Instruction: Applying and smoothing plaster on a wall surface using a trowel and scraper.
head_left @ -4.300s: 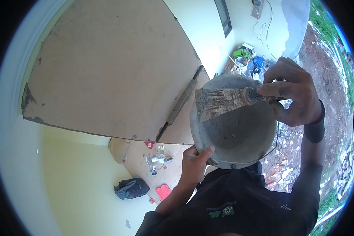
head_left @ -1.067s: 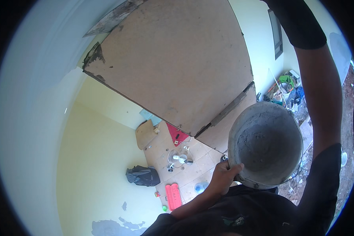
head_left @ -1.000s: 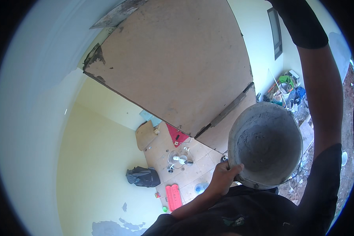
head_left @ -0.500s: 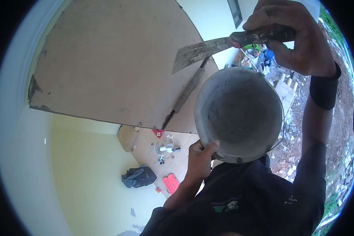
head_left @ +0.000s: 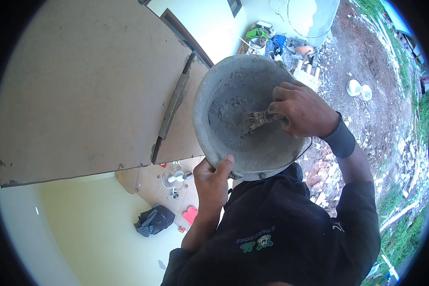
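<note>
Inside the bucket (head_left: 276,150), the right hand (head_left: 304,108) grips the scraper (head_left: 257,120), just lowered, apparently working grey mix (head_left: 229,112); left hand (head_left: 213,182) clamps the rim (head_left: 200,124).

The bucket (head_left: 201,119) sits in front of the torso. The left hand (head_left: 213,183) is at its near left rim; the right hand (head_left: 302,109) is over its right side. The scraper (head_left: 257,121) extends leftward from the right hand into the bucket, where powder (head_left: 228,108) lies. A large panel (head_left: 90,90) stands left of the bucket. A bag (head_left: 153,220) and a fan (head_left: 176,178) lie at lower left. Beyond the bucket is a pile of items (head_left: 266,43); two bowls (head_left: 353,87) lie on the ground (head_left: 350,47) to the right.
</note>
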`<action>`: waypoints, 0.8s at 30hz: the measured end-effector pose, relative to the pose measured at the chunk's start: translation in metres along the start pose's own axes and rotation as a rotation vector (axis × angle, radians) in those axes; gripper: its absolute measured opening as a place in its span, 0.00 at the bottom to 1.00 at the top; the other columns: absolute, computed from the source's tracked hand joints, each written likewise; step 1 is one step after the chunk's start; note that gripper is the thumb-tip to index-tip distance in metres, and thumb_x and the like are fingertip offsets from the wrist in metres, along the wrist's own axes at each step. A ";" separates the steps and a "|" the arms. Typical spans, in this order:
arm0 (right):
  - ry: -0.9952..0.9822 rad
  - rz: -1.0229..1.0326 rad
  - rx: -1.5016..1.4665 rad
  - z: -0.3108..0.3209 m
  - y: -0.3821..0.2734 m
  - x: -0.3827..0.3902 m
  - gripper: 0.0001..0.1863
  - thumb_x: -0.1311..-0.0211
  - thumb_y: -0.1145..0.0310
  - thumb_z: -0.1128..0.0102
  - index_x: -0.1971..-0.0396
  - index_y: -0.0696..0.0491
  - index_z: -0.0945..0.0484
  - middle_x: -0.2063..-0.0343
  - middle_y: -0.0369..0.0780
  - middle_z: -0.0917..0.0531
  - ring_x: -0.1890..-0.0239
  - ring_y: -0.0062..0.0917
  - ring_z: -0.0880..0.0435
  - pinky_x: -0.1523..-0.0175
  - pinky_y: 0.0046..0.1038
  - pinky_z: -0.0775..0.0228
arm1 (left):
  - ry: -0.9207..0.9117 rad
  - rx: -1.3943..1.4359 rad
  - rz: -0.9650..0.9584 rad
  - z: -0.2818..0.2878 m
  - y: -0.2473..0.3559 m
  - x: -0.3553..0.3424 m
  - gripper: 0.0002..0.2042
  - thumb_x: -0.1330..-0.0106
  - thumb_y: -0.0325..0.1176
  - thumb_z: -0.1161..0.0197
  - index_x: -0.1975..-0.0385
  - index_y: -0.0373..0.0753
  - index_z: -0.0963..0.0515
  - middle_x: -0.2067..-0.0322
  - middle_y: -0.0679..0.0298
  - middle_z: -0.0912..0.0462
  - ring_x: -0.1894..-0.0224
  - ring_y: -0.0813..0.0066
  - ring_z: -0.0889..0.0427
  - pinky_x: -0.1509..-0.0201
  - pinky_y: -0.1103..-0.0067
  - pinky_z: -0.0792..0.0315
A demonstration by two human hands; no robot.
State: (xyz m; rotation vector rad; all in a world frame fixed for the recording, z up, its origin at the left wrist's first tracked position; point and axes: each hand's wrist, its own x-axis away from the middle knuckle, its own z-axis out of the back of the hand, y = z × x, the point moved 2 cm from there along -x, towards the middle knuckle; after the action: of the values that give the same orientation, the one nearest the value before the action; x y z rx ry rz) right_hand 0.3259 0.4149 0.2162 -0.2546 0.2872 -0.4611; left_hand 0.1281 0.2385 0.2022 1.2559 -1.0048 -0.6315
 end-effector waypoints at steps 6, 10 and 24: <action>0.108 0.072 -0.085 -0.021 0.006 -0.004 0.15 0.64 0.72 0.36 0.69 0.55 0.18 0.67 0.41 0.24 0.58 0.37 0.22 0.52 0.38 0.29 | -0.026 -0.099 -0.053 0.003 0.002 0.001 0.08 0.35 0.30 0.37 0.69 0.30 0.19 0.75 0.68 0.20 0.72 0.85 0.27 0.67 0.82 0.33; 0.160 0.063 -0.162 -0.024 0.006 -0.002 0.17 0.64 0.74 0.35 0.67 0.55 0.19 0.66 0.41 0.24 0.58 0.37 0.23 0.51 0.37 0.28 | -0.020 -0.043 -0.053 0.006 0.003 0.001 0.08 0.35 0.30 0.37 0.67 0.29 0.19 0.74 0.67 0.20 0.71 0.85 0.26 0.67 0.82 0.32; 0.404 0.282 -0.182 0.089 -0.002 -0.022 0.20 0.67 0.82 0.35 0.67 0.55 0.17 0.64 0.42 0.21 0.62 0.36 0.19 0.62 0.32 0.22 | -0.010 0.132 0.040 0.017 0.006 -0.004 0.13 0.33 0.30 0.40 0.59 0.23 0.23 0.66 0.55 0.17 0.67 0.72 0.16 0.60 0.76 0.19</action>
State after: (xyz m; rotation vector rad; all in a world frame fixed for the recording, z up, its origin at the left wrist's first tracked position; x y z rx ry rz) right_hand 0.3353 0.4385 0.3041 -0.2922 0.7517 -0.2031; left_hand 0.1108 0.2350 0.2071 1.3454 -1.0913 -0.5483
